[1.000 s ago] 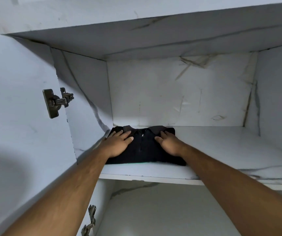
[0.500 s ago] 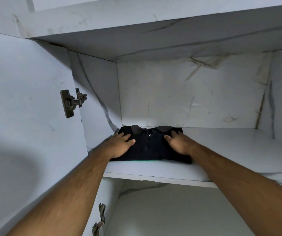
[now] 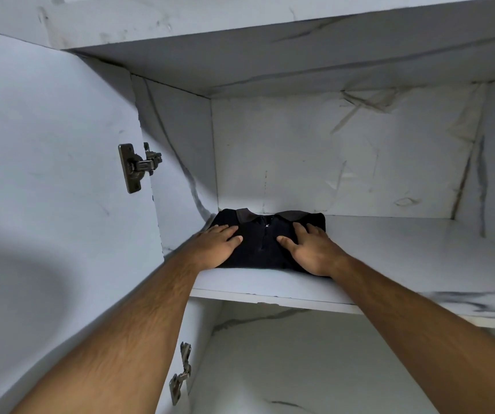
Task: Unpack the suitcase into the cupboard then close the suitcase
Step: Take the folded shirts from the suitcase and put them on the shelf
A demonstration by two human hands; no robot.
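A folded black shirt (image 3: 259,243) with a grey collar lies at the back left of a white marble-patterned cupboard shelf (image 3: 270,286). My left hand (image 3: 215,248) rests flat on the shirt's left side, fingers straight. My right hand (image 3: 310,249) rests flat on its right side, fingers spread. Both press down on the cloth. The suitcase is out of view.
The cupboard door (image 3: 55,204) stands open on the left, with a metal hinge (image 3: 137,167) at shelf height and a second hinge (image 3: 180,375) lower down. The shelf runs bare to the right of the shirt. Another compartment (image 3: 315,369) lies below.
Both hands have stayed flat on the shirt. The view has shifted slightly, so the cupboard and shirt sit further right in frame.
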